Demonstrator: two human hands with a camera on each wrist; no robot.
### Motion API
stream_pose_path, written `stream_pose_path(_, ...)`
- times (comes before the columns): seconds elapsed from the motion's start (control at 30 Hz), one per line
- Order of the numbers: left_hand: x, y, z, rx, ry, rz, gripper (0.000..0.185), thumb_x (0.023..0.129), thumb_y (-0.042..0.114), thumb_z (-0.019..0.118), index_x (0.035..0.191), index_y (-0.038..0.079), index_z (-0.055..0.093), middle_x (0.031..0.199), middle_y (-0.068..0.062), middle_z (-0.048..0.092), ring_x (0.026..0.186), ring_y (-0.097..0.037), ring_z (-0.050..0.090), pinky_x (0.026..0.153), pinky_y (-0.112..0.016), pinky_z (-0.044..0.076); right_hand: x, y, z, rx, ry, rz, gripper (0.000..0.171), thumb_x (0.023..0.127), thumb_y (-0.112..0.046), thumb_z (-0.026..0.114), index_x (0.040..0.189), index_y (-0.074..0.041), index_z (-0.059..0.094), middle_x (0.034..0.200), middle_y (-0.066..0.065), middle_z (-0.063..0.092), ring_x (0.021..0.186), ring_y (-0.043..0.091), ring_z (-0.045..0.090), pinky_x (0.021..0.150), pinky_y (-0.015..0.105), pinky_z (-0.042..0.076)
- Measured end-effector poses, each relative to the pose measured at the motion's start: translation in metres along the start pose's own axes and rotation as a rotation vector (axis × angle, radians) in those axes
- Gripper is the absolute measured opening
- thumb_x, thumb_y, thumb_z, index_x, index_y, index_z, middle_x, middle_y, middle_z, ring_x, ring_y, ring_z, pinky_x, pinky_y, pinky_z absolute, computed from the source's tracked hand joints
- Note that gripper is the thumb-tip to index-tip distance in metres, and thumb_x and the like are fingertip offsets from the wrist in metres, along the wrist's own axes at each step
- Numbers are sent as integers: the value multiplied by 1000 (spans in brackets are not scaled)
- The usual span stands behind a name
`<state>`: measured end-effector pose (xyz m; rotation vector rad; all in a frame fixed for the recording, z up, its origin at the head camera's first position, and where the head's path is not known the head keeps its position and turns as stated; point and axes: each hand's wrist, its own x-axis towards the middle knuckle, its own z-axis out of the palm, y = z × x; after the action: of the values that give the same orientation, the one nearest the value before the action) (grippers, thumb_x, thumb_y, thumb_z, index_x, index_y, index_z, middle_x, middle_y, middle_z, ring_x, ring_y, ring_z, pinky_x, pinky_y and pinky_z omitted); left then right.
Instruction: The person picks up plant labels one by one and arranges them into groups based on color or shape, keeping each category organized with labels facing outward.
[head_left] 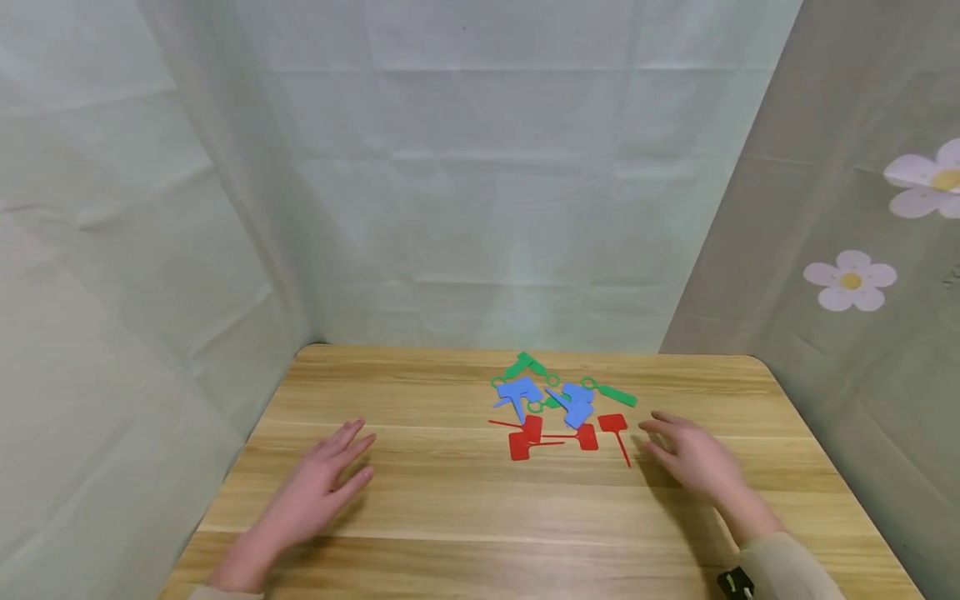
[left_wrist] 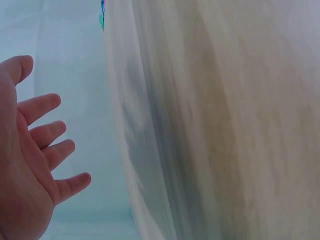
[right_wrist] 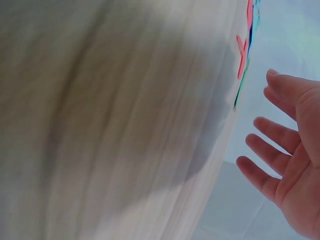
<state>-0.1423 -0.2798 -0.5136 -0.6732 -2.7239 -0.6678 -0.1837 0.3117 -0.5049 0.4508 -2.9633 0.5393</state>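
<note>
Several red T-shaped plant labels [head_left: 612,423] lie on the wooden table [head_left: 450,508], at the near side of a loose group. Behind them are several blue T-shaped plant labels [head_left: 579,413], partly overlapping one another. Green tags with ring ends [head_left: 618,396] lie farthest back, one partly covered by the blue pieces. My left hand [head_left: 311,492] hovers over the table left of the group, fingers spread and holding nothing. To the right, close to the nearest red label, my right hand [head_left: 697,458] is also above the table, its fingers relaxed and nothing in its grasp.
A pale cloth backdrop [head_left: 487,208] rises behind the table's far edge and along the left side. On the right hangs a greyer cloth printed with white flowers [head_left: 851,281]. A small dark device [head_left: 735,583] sits at my right sleeve.
</note>
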Motion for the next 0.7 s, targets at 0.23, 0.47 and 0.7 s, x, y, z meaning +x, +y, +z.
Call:
stream_pose_path(0.23,2,6,4,-25,1,8,49,103,29,73,146,6,66,162,-21,47,147,-46,46,111,-74,39,18,-6,2,-20,-23,-32,51,97,-27,82,143,-9,68,159,33,44,141,58,46,107,71,47)
stream_pose_path(0.47,4,11,10,-35,-33,-4,53,102,27,74,150,6,62,166,-19,43,152,-50,37,114,-77,32,33,-11,3,-13,-73,-40,48,97,-30,83,140,-12,72,162,36,38,145,61,38,110,74,41)
stream_pose_path(0.7,5,15,17,-48,-80,0,62,104,34,70,159,11,53,174,-11,30,158,-50,23,119,-79,20,45,-15,4,-62,-124,-62,57,92,-35,86,141,-11,71,163,38,35,145,65,35,109,75,42)
